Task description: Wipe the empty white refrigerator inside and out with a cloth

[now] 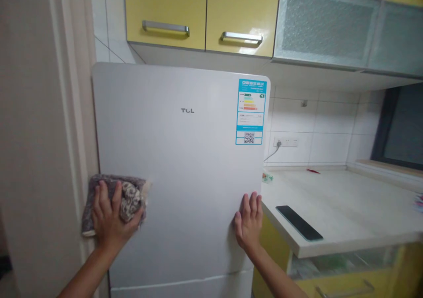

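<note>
A white refrigerator (185,165) fills the middle of the view, with a blue energy label (250,111) at its upper right. My left hand (109,218) presses a patterned grey and brown cloth (132,196) flat against the door's left side, fingers spread over the cloth. At the door's right edge my right hand (248,221) lies flat on the surface, fingers stretched upward and holding nothing.
A pale countertop (346,205) extends to the right, with a dark phone (299,222) near its front edge. Yellow upper cabinets (205,13) and frosted glass doors (325,22) hang overhead. A wall socket (284,142) is on the tiled wall. A beige wall (39,135) bounds the left.
</note>
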`<action>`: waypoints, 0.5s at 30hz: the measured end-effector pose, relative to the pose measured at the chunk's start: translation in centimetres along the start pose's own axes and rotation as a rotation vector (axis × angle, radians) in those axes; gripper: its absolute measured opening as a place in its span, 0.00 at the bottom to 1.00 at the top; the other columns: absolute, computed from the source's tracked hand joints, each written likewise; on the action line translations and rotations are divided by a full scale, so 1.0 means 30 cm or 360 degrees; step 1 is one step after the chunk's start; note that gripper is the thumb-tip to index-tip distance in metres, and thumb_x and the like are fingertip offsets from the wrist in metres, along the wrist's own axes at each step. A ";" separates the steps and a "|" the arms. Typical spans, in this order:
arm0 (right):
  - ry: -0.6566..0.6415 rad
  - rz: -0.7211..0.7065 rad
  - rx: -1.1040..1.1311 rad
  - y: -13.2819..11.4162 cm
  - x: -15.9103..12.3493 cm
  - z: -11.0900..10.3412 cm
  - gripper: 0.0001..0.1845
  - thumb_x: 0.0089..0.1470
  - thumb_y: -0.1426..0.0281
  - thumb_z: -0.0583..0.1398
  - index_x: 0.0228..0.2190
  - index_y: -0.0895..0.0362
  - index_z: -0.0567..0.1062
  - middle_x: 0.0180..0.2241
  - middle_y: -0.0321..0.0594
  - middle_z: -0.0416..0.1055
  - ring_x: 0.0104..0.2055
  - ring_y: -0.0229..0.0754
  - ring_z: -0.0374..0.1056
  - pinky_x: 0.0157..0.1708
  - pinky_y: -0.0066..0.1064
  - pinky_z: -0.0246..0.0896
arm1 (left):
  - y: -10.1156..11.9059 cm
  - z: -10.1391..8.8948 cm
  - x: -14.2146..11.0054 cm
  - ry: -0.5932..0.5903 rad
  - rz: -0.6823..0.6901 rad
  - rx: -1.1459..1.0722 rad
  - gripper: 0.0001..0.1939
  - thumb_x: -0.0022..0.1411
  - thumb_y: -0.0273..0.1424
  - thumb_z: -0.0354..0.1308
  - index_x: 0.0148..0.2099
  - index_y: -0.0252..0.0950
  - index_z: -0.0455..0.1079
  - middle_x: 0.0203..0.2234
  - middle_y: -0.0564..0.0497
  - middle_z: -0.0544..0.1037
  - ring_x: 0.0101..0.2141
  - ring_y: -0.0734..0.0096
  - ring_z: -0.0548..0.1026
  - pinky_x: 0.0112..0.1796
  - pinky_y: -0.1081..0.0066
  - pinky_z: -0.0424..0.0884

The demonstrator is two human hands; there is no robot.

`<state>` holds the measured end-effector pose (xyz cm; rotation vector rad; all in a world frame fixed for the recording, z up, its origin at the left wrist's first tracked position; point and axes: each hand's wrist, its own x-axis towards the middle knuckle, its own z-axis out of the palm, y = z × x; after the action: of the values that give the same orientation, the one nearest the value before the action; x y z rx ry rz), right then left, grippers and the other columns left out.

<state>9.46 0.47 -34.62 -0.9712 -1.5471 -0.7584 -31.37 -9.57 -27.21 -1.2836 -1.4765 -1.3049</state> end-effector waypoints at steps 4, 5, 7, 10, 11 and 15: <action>0.0092 0.0037 -0.0048 -0.017 -0.018 0.045 0.43 0.71 0.71 0.51 0.80 0.57 0.42 0.81 0.52 0.36 0.82 0.71 0.36 0.69 0.73 0.54 | 0.183 -0.014 0.442 0.0246 -0.0071 -0.0030 0.49 0.67 0.47 0.67 0.82 0.44 0.50 0.82 0.41 0.48 0.77 0.34 0.51 0.72 0.33 0.52; 0.0091 0.0044 -0.0053 -0.016 -0.020 0.049 0.44 0.70 0.71 0.51 0.80 0.56 0.42 0.81 0.52 0.36 0.82 0.72 0.37 0.69 0.73 0.54 | 0.240 -0.023 0.556 0.0241 -0.0036 -0.0054 0.48 0.68 0.48 0.67 0.81 0.41 0.53 0.81 0.39 0.49 0.77 0.36 0.52 0.72 0.36 0.52; 0.0091 0.0046 -0.0061 -0.012 -0.020 0.049 0.44 0.70 0.70 0.51 0.80 0.56 0.42 0.81 0.52 0.36 0.81 0.72 0.38 0.69 0.73 0.54 | 0.376 -0.031 0.764 0.0128 0.0039 -0.0088 0.47 0.70 0.49 0.64 0.81 0.38 0.52 0.81 0.37 0.48 0.78 0.40 0.49 0.73 0.39 0.49; 0.0090 0.0022 -0.0061 -0.009 -0.018 0.042 0.43 0.71 0.70 0.51 0.80 0.56 0.42 0.81 0.52 0.37 0.82 0.71 0.38 0.69 0.71 0.54 | 0.624 0.014 0.969 0.0062 0.0344 -0.0157 0.47 0.73 0.51 0.59 0.82 0.36 0.47 0.82 0.44 0.44 0.79 0.48 0.44 0.74 0.48 0.41; 0.0088 0.0012 -0.0058 -0.009 -0.018 0.039 0.43 0.71 0.70 0.52 0.80 0.57 0.43 0.81 0.52 0.37 0.82 0.70 0.38 0.69 0.70 0.54 | 0.712 0.043 0.993 0.0067 0.0471 -0.0192 0.48 0.72 0.50 0.60 0.82 0.34 0.48 0.82 0.44 0.44 0.79 0.49 0.43 0.74 0.48 0.38; 0.0028 -0.0056 -0.0046 0.011 -0.051 0.024 0.43 0.71 0.70 0.52 0.80 0.58 0.44 0.81 0.54 0.38 0.82 0.67 0.39 0.70 0.66 0.56 | 0.996 0.167 0.830 -0.0315 0.1184 -0.0332 0.51 0.71 0.47 0.62 0.82 0.27 0.42 0.82 0.37 0.39 0.80 0.48 0.37 0.75 0.45 0.31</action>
<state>9.52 0.95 -36.28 -0.9585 -1.5451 -0.8142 -6.69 -0.88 2.01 -1.9000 -0.8384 -0.8545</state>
